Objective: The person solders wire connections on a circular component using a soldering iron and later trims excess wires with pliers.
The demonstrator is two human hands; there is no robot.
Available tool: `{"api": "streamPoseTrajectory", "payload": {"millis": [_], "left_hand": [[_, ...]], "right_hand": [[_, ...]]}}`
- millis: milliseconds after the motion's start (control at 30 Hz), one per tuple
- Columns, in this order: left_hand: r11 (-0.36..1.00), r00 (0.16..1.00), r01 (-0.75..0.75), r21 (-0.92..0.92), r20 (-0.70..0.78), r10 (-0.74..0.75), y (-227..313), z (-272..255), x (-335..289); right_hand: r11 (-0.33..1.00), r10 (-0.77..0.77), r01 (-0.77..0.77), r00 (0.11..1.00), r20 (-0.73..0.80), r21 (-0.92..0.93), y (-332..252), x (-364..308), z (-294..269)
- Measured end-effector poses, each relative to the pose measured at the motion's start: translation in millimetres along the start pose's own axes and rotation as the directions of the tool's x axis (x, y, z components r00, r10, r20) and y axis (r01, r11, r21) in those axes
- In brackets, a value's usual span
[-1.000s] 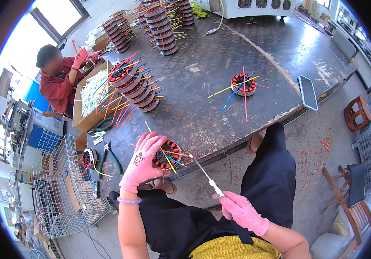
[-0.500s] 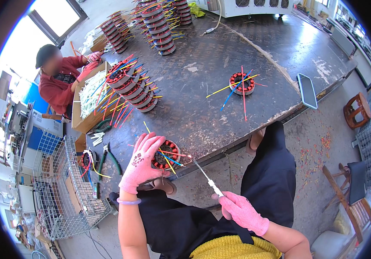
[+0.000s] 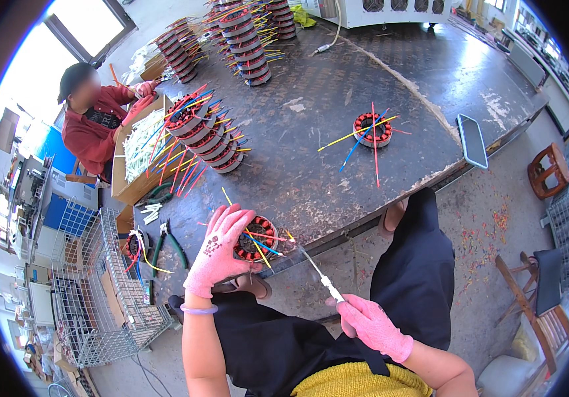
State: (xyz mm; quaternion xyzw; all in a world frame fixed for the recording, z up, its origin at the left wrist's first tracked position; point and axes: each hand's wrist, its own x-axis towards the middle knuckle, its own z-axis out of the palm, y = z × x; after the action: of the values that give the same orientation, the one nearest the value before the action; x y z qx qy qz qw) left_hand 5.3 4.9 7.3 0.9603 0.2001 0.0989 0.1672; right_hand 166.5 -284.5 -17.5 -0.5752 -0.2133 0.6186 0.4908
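Observation:
My left hand (image 3: 219, 250), in a pink glove, grips the left side of a motor stator (image 3: 236, 251) at the table's near edge. Red windings line this ring, and red, blue and yellow wires stick out across it toward the right. In my gloved right hand (image 3: 375, 324) is a slim tool (image 3: 325, 280) with a white handle and a long thin metal shaft. Its tip lies close to the ends of the stator's wires; contact cannot be made out. A small yellow-orange spot shows near the red wire's end. Which kind of tool it is does not show clearly.
Another stator (image 3: 382, 136) and a phone (image 3: 472, 141) lie to the right. Stator stacks (image 3: 213, 147) stand farther back, near a box of white sleeves (image 3: 120, 173). Pliers (image 3: 172, 246) lie left, beside a wire basket (image 3: 86, 298). A co-worker (image 3: 95, 119) sits far left.
Both hands keep nearly the same place and grip. The yellow-orange spot now shows beside the red wire's end. The co-worker's head and arms have shifted slightly.

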Motion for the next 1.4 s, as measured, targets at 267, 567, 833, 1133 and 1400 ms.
{"api": "streamPoseTrajectory", "payload": {"millis": [267, 567, 833, 1133, 1400], "left_hand": [[1.000, 1.000, 0.008, 0.006, 0.002, -0.008, -1.4, 1.2, -0.7], [0.999, 0.999, -0.041, 0.013, 0.022, 0.041, 2.7, 3.1, 3.3], [1.000, 0.996, -0.025, -0.018, -0.086, 0.024, -6.6, 2.4, -10.9], [0.986, 0.931, 0.073, 0.150, -0.366, -0.013, 8.1, -134.7, -4.7], [0.922, 0.891, 0.291, 0.255, -0.422, -0.164, -33.3, -196.1, 96.8]], "right_hand": [[0.998, -0.017, 0.016, 1.000, 0.015, 0.053, 4.5, 2.2, 0.1], [0.974, 0.023, -0.020, 1.000, -0.011, 0.224, 5.7, -5.5, -2.7], [0.974, -0.092, 0.105, 0.993, -0.073, 0.200, -5.2, -31.7, -16.8], [0.974, -0.175, 0.196, 0.969, -0.175, 0.111, -17.7, -49.8, -40.4], [0.957, -0.254, 0.276, 0.945, -0.205, 0.089, -25.5, -43.4, -31.5]]}}
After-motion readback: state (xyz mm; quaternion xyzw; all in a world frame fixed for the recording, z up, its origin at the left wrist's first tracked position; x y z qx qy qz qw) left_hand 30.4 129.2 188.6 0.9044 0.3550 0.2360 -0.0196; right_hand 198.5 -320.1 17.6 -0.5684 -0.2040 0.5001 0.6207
